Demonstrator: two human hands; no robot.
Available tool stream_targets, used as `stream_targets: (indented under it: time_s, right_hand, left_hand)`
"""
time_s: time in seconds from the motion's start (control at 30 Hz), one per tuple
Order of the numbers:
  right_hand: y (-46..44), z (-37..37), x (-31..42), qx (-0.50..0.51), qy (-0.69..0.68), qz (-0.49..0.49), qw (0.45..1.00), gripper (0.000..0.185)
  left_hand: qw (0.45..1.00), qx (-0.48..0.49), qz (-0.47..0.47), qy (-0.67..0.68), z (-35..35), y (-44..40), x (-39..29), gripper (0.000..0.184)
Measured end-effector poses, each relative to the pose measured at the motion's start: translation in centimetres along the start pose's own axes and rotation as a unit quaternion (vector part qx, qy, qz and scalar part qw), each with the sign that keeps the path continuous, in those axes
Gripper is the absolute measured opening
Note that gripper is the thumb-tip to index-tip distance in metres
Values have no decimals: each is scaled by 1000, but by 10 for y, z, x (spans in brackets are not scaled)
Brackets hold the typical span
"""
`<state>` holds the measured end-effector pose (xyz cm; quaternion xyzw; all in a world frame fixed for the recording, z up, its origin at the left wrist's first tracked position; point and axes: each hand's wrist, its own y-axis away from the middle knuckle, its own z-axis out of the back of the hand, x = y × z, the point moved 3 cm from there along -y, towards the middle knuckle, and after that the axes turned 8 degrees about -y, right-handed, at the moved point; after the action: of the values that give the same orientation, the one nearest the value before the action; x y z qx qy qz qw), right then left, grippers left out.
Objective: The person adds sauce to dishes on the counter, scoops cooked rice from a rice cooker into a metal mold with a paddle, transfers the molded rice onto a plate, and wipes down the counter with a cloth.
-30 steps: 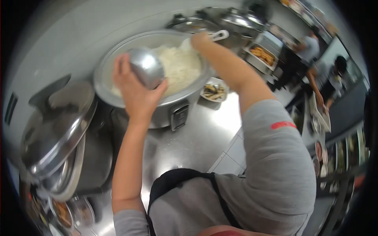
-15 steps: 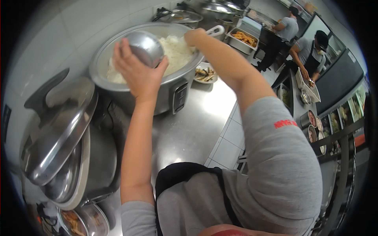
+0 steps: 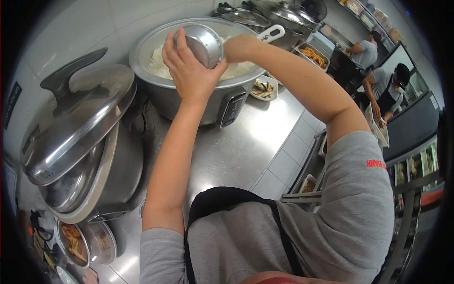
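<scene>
Over the large rice cooker [image 3: 189, 102], my left hand [image 3: 191, 71] grips a round metal bowl [image 3: 203, 46], tilted with its outer side showing. White rice [image 3: 158, 64] fills much of the cooker. My right hand [image 3: 240, 48] is closed and blurred beside the bowl, above the rice. A white slotted handle [image 3: 271, 34] sticks out behind it at the cooker's right rim; the frame does not show whether the fingers touch it, and what they hold is hidden.
A second cooker [image 3: 123, 165] with a tilted lid [image 3: 78, 123] stands at left. Food bowls [image 3: 73, 244] lie below it. A small dish [image 3: 265, 90] is right of the rice. Behind are pots [image 3: 283, 14], a fried-food tray [image 3: 312, 56] and two co-workers [image 3: 385, 87].
The view has shifted, with the cooker and both hands now further right in it. The bowl in my left hand has come close against my right hand.
</scene>
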<state>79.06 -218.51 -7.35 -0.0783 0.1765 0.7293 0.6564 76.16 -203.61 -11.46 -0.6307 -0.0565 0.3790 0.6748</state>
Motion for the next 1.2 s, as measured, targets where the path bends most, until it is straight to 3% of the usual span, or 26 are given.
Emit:
stream_targets:
  time_s: [0.2, 0.33, 0.47, 0.53, 0.57, 0.63, 0.73, 0.87, 1.07, 1.17, 1.2]
  right_hand:
    - [-103, -6, -100, -231, 56, -111, 965, 25]
    - [-151, -69, -148, -190, 21, -177, 965, 24]
    - [-142, -85, -137, -138, -47, -191, 971, 28]
    - [-128, -72, -130, -40, -89, -142, 985, 35]
    - [-135, -90, -132, -37, -90, -145, 985, 35]
    - [-151, -126, -123, -4, -74, -38, 997, 33]
    - [-101, -96, -94, -23, -144, -76, 986, 30]
    - [-85, -69, -73, 9, -105, -80, 991, 30]
    - [-63, -14, -43, -166, -69, 4, 984, 34]
    - [-74, 5, -78, -138, -112, 45, 983, 40]
    - [-63, 6, -85, -21, -207, 21, 978, 43]
  left_hand:
    - [999, 13, -7, -35, 4, 4, 3, 100]
    - [997, 38, -3, -71, 1, 4, 2, 100]
    - [995, 57, 2, -81, -1, 3, 2, 99]
    - [995, 62, 0, -72, -3, 5, 1, 99]
    - [996, 55, -2, -65, -4, 4, 1, 101]
    - [997, 47, -5, -53, -3, 4, 1, 104]
    - [997, 56, -10, -50, -2, 7, 1, 103]
    - [996, 64, -3, -67, -1, 5, -1, 103]
    - [1000, 6, 12, -5, 3, 0, 11, 104]
    - [998, -21, 37, 41, 10, -10, 25, 104]
    - [998, -10, 45, 34, 12, -14, 30, 104]
